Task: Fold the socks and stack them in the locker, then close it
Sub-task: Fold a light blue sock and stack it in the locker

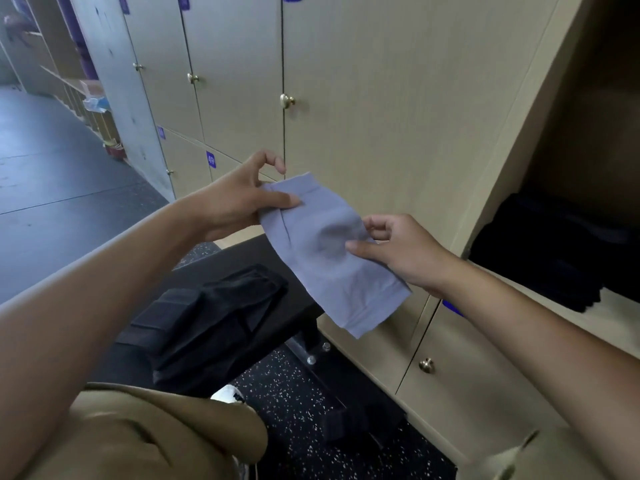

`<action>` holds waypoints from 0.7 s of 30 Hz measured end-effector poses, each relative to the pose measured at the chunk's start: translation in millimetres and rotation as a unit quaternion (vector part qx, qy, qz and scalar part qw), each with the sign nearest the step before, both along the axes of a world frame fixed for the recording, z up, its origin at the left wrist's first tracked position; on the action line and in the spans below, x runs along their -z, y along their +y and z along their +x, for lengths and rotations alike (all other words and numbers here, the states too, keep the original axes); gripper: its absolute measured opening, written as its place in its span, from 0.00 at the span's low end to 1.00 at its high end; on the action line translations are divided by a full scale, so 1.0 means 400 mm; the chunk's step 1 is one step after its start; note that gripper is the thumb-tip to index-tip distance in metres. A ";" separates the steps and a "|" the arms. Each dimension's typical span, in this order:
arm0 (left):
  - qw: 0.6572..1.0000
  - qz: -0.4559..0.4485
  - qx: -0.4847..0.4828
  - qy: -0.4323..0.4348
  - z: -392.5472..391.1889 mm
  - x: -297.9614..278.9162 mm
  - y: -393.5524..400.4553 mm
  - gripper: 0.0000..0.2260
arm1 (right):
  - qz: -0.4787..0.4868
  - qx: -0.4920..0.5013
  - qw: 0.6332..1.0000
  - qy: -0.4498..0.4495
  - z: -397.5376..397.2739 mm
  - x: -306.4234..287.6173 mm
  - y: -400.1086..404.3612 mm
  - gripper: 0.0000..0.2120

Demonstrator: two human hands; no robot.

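Both hands are up in front of the lockers, and between them hangs a grey-blue sock (325,251), held in the air above the black bench. The left hand (239,199) has its upper end: the thumb lies flat across the front of the fabric near the cuff, pinching it against the fingers behind, while the index finger curls free above. The right hand (405,251) takes the sock's right edge about midway down, thumb on the near face and fingertips tucked around the far side, a light pinch on the cloth. So the sock runs on a slant from the left hand at upper left down past the right hand, and its lower banded end dangles loose below and slightly left of the right wrist, touching nothing.

To the right, the open locker (519,140) shows its pale wooden shelf, and on that shelf sits a stack of dark folded socks (554,254), well apart from the sock in hand. Below the hands, on the tabletop (277,258) of the black bench, lies a pile of black fabric (214,320); I cannot tell what pieces make it up. The closed locker doors (381,98) with brass knobs fill the wall behind, and a speckled dark floor (294,410) runs underneath.
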State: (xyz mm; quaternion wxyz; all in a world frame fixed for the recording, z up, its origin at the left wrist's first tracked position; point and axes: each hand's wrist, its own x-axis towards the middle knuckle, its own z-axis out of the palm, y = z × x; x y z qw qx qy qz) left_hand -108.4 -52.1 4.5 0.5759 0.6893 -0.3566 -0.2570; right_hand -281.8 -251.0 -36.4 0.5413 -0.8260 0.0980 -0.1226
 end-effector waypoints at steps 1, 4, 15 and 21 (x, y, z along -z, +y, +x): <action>0.999 0.018 0.025 -0.023 -0.006 0.000 -0.001 0.14 | 0.009 0.001 1.000 0.008 -0.008 0.000 -0.006 0.06; 0.997 0.034 0.047 -0.058 -0.022 0.006 -0.013 0.11 | 0.056 0.010 0.998 0.029 -0.026 0.007 -0.023 0.09; 0.999 -0.006 -0.019 -0.031 -0.017 0.016 -0.025 0.14 | 0.112 -0.023 0.982 0.148 -0.082 0.061 -0.049 0.21; 0.997 0.053 -0.028 -0.050 0.011 0.043 0.000 0.18 | 0.159 0.064 0.982 0.082 -0.109 0.023 -0.079 0.21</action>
